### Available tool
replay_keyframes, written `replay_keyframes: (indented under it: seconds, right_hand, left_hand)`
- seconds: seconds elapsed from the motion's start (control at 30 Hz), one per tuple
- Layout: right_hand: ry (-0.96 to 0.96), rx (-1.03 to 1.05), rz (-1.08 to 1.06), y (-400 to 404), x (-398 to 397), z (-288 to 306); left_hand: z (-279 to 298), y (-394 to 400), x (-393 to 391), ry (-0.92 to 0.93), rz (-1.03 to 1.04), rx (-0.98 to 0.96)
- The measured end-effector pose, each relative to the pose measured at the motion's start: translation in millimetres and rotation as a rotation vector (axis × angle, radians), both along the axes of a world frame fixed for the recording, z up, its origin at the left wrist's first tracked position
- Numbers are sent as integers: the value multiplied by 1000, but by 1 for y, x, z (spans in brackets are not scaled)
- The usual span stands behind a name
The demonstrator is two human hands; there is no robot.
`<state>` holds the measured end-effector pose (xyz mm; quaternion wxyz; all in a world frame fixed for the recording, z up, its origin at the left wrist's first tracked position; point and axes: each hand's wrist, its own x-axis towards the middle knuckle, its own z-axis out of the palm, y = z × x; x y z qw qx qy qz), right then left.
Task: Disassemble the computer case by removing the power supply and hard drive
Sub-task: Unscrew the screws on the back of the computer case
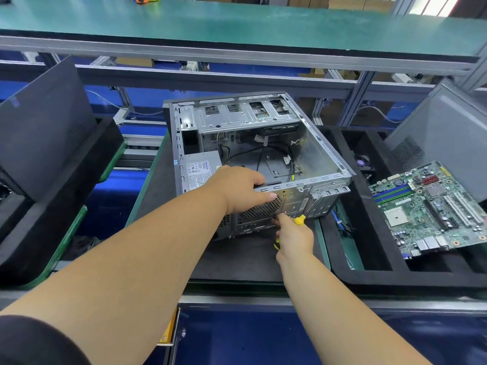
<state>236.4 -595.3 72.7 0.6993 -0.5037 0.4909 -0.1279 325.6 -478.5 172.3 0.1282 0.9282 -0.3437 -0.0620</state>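
Observation:
An open grey computer case [320,154] lies on a dark mat [237,262] with its inside facing up. The power supply [200,168], a grey box with a white label, sits in the case's near left corner. My left hand [238,189] grips the near rear edge of the case, fingers curled over the rim above the round fan grille [261,209]. My right hand [293,239] holds a yellow-handled screwdriver [300,219], its shaft angled up to the rear panel near the top rim. Loose black cables [263,154] lie inside. No hard drive is clearly visible.
A green motherboard [432,209] lies in a black foam tray [374,275] at the right. A grey side panel [445,133] leans behind it. A black panel [44,127] stands at the left. A green-topped shelf [237,25] runs overhead.

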Motion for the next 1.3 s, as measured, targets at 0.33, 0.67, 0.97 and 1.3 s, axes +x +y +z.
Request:
replay_keyframes:
  seconds: [0.33, 0.67, 0.97, 1.3]
  right_hand:
    - [43, -17, -3, 4, 0, 5]
    - [14, -58, -13, 5, -4, 5]
    - [17, -92, -1, 6, -5, 4]
    - [35, -105, 4, 8, -4, 4]
  left_hand:
    - [1, 0, 0, 9, 0, -2]
    - [3, 0, 0, 12, -3, 7]
    - [1, -1, 0, 7, -6, 8]
    - [1, 0, 1, 11, 1, 9]
